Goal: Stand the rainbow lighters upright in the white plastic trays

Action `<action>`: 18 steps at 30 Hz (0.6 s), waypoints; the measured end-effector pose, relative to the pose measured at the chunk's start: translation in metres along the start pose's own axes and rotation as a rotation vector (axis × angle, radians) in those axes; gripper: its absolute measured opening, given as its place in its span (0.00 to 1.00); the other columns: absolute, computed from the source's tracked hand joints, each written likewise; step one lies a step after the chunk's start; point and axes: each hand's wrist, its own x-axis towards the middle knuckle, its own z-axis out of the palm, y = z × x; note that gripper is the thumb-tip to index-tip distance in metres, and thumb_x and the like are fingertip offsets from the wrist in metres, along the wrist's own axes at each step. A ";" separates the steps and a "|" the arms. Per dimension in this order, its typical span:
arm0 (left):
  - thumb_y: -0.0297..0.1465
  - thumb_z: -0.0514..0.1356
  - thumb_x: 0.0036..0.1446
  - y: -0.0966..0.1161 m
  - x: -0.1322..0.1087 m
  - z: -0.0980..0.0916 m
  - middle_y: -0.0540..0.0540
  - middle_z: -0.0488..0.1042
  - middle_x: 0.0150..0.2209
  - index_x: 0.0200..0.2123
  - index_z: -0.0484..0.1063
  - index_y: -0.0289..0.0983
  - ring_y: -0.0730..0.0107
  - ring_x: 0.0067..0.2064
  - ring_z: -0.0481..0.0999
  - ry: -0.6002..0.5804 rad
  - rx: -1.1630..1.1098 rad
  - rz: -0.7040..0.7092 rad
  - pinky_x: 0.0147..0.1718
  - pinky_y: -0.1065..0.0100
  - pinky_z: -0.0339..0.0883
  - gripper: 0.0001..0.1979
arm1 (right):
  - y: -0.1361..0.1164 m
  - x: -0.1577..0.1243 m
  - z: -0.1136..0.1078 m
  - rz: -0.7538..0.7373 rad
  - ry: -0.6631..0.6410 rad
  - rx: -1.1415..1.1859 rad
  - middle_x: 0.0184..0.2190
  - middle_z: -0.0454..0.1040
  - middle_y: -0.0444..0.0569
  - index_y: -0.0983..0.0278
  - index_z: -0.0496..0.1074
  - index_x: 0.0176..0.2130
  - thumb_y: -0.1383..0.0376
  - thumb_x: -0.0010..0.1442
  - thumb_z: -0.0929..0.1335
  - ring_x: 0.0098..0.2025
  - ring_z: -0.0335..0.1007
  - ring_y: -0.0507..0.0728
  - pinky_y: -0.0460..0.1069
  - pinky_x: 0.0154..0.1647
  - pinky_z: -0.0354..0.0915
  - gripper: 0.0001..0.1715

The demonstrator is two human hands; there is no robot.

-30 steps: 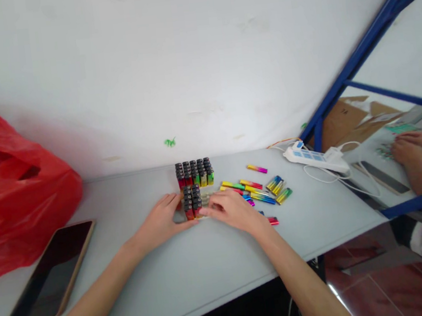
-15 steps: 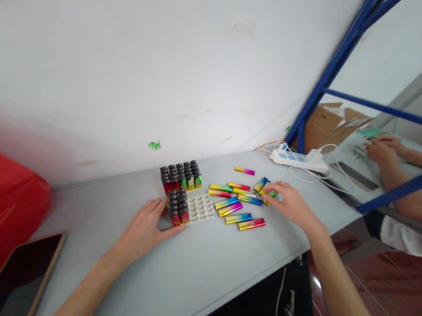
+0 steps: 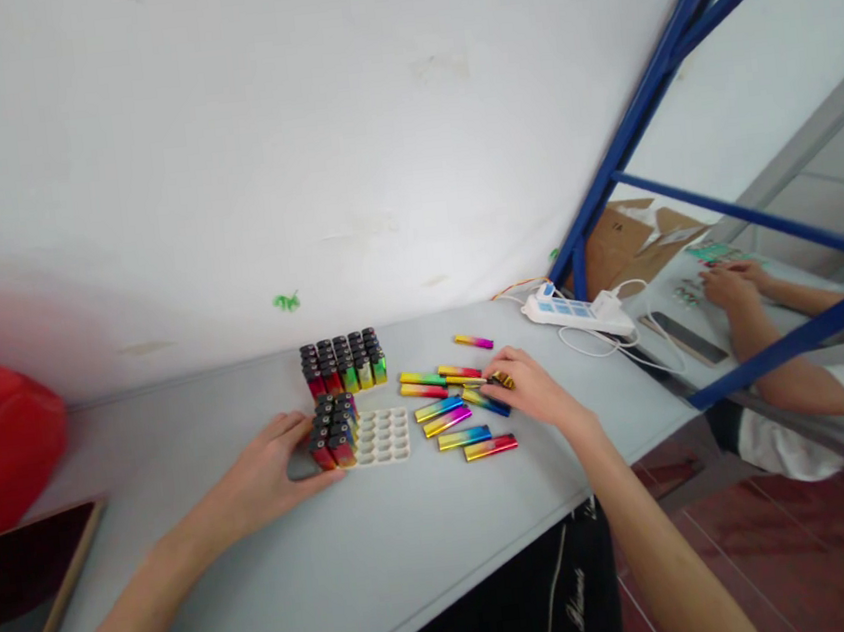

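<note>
My left hand (image 3: 276, 467) rests at the left side of a white tray (image 3: 383, 436), thumb and fingers spread around its near-left corner. Black-topped red cylinders (image 3: 334, 434) stand upright in the tray's left columns; round hollows show on its right. Behind it, a full block of similar multicoloured pieces (image 3: 344, 364) stands upright. Several shiny two-tone tubes (image 3: 448, 421) lie loose right of the tray. My right hand (image 3: 518, 384) reaches over the right end of this pile, its fingers curled over some tubes; what they grip is partly hidden.
A white power strip (image 3: 577, 314) with cables lies at the back right beside a blue metal frame (image 3: 607, 171). At the left are a phone (image 3: 35, 588) and a red bag (image 3: 2, 441). Another person's hands (image 3: 735, 280) are beyond the frame.
My right hand has moved left over the loose tubes, and its fingers have closed in. The whole view has shifted slightly. My left hand stays at the tray.
</note>
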 end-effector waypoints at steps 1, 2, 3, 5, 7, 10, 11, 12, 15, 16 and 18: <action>0.63 0.66 0.54 0.000 -0.001 0.000 0.35 0.83 0.49 0.46 0.81 0.38 0.41 0.51 0.83 -0.003 -0.001 -0.007 0.56 0.47 0.79 0.35 | -0.002 -0.002 0.001 0.017 0.065 0.083 0.46 0.80 0.54 0.60 0.84 0.43 0.59 0.68 0.76 0.50 0.77 0.64 0.60 0.57 0.72 0.07; 0.63 0.67 0.54 0.001 -0.001 0.000 0.36 0.83 0.50 0.47 0.81 0.38 0.41 0.52 0.83 -0.003 -0.003 -0.014 0.57 0.46 0.79 0.35 | -0.005 -0.003 0.002 0.050 0.154 0.184 0.46 0.80 0.54 0.59 0.84 0.43 0.56 0.67 0.77 0.50 0.78 0.63 0.60 0.56 0.73 0.10; 0.62 0.67 0.54 0.002 -0.002 0.000 0.36 0.83 0.51 0.47 0.80 0.37 0.41 0.53 0.83 -0.001 -0.007 -0.018 0.58 0.46 0.79 0.34 | -0.009 -0.003 0.003 0.093 0.253 0.308 0.46 0.81 0.53 0.59 0.83 0.43 0.52 0.66 0.77 0.50 0.78 0.63 0.59 0.55 0.74 0.14; 0.61 0.68 0.54 0.003 -0.002 0.001 0.37 0.83 0.50 0.45 0.79 0.38 0.41 0.52 0.83 0.006 -0.013 -0.017 0.57 0.47 0.79 0.32 | -0.021 0.001 0.002 0.174 0.431 0.619 0.46 0.83 0.52 0.57 0.78 0.45 0.45 0.64 0.78 0.49 0.80 0.62 0.57 0.52 0.76 0.21; 0.60 0.68 0.53 0.003 -0.002 0.002 0.37 0.83 0.48 0.41 0.78 0.40 0.42 0.49 0.83 0.021 -0.009 -0.006 0.55 0.49 0.80 0.29 | -0.039 0.010 -0.001 0.205 0.513 0.935 0.44 0.84 0.49 0.54 0.72 0.47 0.42 0.63 0.77 0.45 0.81 0.60 0.56 0.48 0.77 0.25; 0.60 0.67 0.54 0.002 -0.003 0.004 0.38 0.83 0.47 0.41 0.77 0.42 0.43 0.47 0.83 0.053 0.005 0.020 0.53 0.50 0.80 0.28 | -0.071 0.030 -0.002 0.175 0.412 1.112 0.29 0.78 0.38 0.52 0.66 0.49 0.38 0.64 0.76 0.25 0.69 0.53 0.50 0.33 0.74 0.29; 0.60 0.67 0.54 0.001 -0.003 0.005 0.38 0.83 0.47 0.42 0.77 0.42 0.43 0.48 0.83 0.064 0.007 0.026 0.53 0.50 0.80 0.28 | -0.082 0.036 0.002 0.170 0.333 1.099 0.26 0.73 0.35 0.52 0.66 0.50 0.37 0.64 0.75 0.21 0.60 0.51 0.47 0.27 0.68 0.30; 0.60 0.67 0.54 0.000 -0.003 0.006 0.38 0.83 0.47 0.43 0.77 0.42 0.42 0.48 0.84 0.072 0.007 0.032 0.53 0.50 0.80 0.28 | -0.093 0.043 0.008 0.169 0.242 1.067 0.23 0.69 0.33 0.52 0.66 0.50 0.36 0.64 0.74 0.19 0.53 0.50 0.46 0.22 0.61 0.30; 0.60 0.68 0.54 -0.002 -0.002 0.008 0.37 0.83 0.46 0.44 0.78 0.43 0.41 0.49 0.84 0.081 0.005 0.049 0.53 0.49 0.80 0.29 | -0.120 0.057 0.038 0.126 0.059 0.880 0.22 0.58 0.34 0.55 0.67 0.43 0.35 0.68 0.69 0.22 0.51 0.51 0.46 0.22 0.52 0.28; 0.60 0.68 0.54 -0.002 -0.002 0.009 0.37 0.83 0.46 0.44 0.78 0.43 0.41 0.49 0.84 0.081 0.004 0.056 0.52 0.49 0.79 0.28 | -0.126 0.061 0.050 0.096 0.052 0.783 0.23 0.58 0.35 0.56 0.66 0.38 0.36 0.69 0.68 0.25 0.53 0.52 0.46 0.25 0.52 0.29; 0.59 0.67 0.56 0.000 -0.002 0.008 0.39 0.83 0.45 0.44 0.78 0.42 0.43 0.48 0.83 0.083 0.000 0.065 0.51 0.50 0.79 0.27 | -0.135 0.064 0.072 0.071 0.078 0.631 0.22 0.56 0.37 0.58 0.61 0.29 0.37 0.70 0.67 0.27 0.53 0.52 0.48 0.28 0.50 0.33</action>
